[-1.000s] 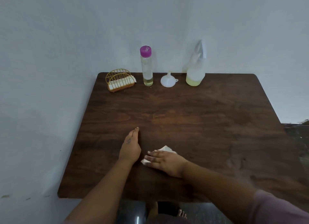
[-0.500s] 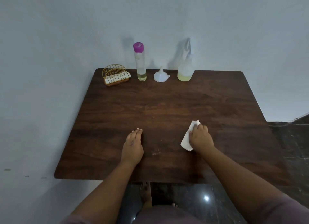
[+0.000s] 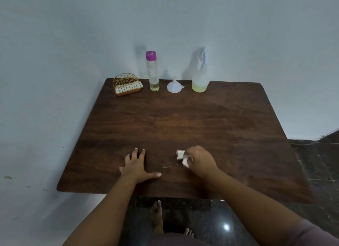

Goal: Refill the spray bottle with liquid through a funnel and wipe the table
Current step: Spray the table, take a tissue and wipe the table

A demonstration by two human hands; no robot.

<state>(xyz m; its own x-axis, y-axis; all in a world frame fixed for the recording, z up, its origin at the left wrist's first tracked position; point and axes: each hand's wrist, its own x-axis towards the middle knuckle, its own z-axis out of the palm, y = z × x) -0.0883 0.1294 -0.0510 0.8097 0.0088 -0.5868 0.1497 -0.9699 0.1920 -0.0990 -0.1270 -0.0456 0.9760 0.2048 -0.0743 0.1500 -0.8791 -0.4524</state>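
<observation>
My right hand [image 3: 200, 161] grips a crumpled white tissue [image 3: 181, 156] against the dark wooden table [image 3: 183, 121] near its front edge. My left hand [image 3: 136, 166] rests flat on the table with fingers spread, a little left of the tissue. At the back stand a clear spray bottle [image 3: 200, 77] with yellowish liquid in its base, a white funnel [image 3: 174, 85] turned mouth-down, and a tall clear bottle [image 3: 152, 71] with a purple cap and a little liquid at the bottom. Small pale specks [image 3: 166, 167] lie on the wood between my hands.
A gold wire napkin holder [image 3: 127, 84] with white tissues sits at the table's back left corner. The table stands against a pale wall behind and on the left. Dark polished floor and my bare feet [image 3: 157, 216] show below the front edge.
My right hand has slid the tissue back and forth: from beside my left hand out to the right, then part way left again, bunching it up. My left hand has spread its fingers.
</observation>
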